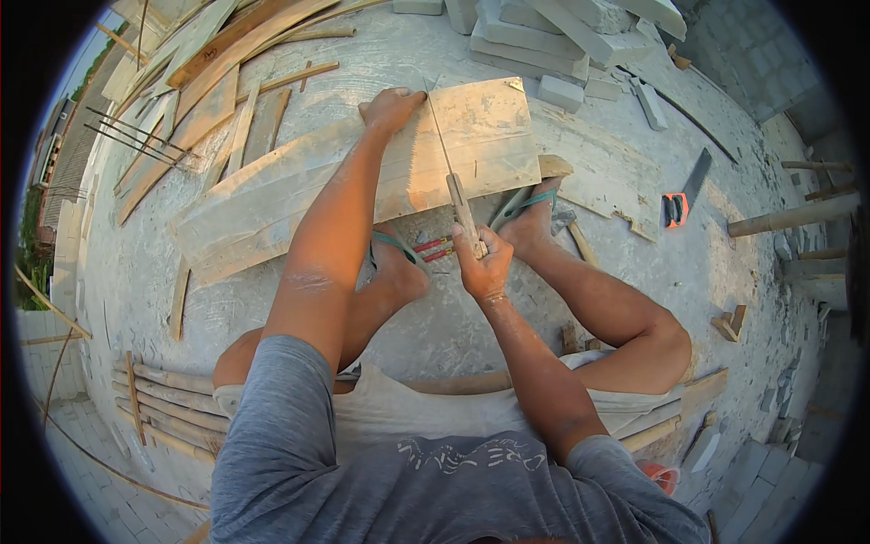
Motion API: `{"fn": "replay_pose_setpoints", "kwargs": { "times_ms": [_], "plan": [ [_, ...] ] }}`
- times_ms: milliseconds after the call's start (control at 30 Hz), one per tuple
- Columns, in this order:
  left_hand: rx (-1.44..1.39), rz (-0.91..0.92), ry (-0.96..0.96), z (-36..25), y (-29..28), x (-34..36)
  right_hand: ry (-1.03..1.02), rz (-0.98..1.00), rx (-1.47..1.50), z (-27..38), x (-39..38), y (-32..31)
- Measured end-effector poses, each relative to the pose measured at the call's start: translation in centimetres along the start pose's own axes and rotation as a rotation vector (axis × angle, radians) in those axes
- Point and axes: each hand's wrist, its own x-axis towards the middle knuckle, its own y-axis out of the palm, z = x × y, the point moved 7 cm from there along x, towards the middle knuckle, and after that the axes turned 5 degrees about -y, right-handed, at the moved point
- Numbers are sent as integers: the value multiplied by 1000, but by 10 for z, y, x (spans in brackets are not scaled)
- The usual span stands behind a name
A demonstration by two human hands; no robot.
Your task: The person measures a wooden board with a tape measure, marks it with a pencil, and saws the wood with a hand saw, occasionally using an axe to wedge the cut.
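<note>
The long, pale, flat wooden board [485, 143] is lying crosswise just beyond the right-hand grip, and the thin-bladed handsaw with a worn wooden handle [458, 195] is pointing away from that grip, over the board. For a clean cut, I'd say you're wanting an upright blade, long easy strokes, and the bracing fingers well away from the teeth. The right hand [486, 263] is holding the handle's near end, fingers curling snugly round it. The left hand [394, 110] is resting on the board's far side, left of the blade; can't tell how hard it's pressing. Way out right of the saw grip, an orange-and-black-handled second saw [675, 209] is lying on grey concrete floor [639, 261].
</note>
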Motion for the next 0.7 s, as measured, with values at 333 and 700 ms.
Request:
{"fn": "replay_pose_setpoints", "kwargs": {
  "times_ms": [333,700],
  "plan": [
    [-86,27,-41,-2,1,-11,24,-23,-23,-7,34,24],
    [-46,-34,22,-2,-2,-15,57,-38,-125,1,53,32]
  ]
}}
